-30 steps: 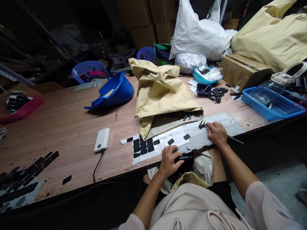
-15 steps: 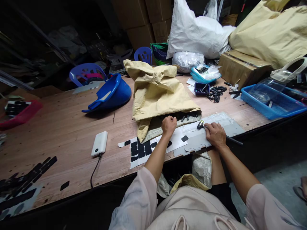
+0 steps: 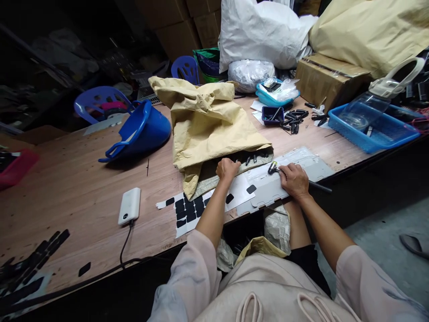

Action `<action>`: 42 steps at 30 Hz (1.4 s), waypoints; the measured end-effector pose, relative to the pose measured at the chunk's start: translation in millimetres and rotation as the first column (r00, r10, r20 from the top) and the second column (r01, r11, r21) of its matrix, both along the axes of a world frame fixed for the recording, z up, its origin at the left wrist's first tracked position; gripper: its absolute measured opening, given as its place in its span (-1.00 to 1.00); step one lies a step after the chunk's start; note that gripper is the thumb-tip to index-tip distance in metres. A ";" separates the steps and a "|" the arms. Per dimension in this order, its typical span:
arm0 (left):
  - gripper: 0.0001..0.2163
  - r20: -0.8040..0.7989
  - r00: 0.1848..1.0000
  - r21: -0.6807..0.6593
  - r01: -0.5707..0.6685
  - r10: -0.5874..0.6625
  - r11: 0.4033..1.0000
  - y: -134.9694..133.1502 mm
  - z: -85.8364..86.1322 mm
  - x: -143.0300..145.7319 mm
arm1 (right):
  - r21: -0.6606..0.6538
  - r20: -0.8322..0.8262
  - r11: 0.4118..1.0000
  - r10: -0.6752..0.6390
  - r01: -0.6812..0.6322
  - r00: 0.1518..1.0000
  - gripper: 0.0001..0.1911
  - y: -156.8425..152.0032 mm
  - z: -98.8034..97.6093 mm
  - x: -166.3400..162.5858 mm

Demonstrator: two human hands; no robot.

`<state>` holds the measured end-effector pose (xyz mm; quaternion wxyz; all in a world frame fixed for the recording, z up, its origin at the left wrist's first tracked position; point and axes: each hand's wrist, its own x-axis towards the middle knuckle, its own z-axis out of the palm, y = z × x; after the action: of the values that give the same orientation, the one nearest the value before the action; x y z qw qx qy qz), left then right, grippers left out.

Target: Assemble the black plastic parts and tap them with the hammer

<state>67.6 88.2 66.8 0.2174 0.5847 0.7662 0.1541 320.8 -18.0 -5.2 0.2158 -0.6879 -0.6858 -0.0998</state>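
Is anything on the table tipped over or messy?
Yes, a bit. The blue tub looks tipped on its side, its opening facing left instead of up. Also, loose black pieces lie scattered beside the little dark tray, as if spilled, though they may just have been put there. I see nothing clearly broken.

blocked just beyond left hand [image 3: 228,168] by beige sack [image 3: 214,127], obstructed between hands by hammer head [image 3: 272,167], passable over bare tabletop [image 3: 100,183] between blue basin [image 3: 147,132] and white power bank [image 3: 129,205], passable right of sack up to black pieces [image 3: 294,119], walled farther right by blue tray [image 3: 378,142]
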 end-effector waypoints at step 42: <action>-0.86 0.224 0.877 0.328 0.343 -0.425 0.880 -88.5 -72.4 -64.2 | 0.071 -0.419 0.932 0.352 -0.357 0.837 -0.65 -43.1 16.4 -119.6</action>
<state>3.4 -0.2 -5.5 0.2692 0.7219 0.5639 0.2973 201.2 -61.1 11.2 0.3712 -0.5552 -0.7379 0.0972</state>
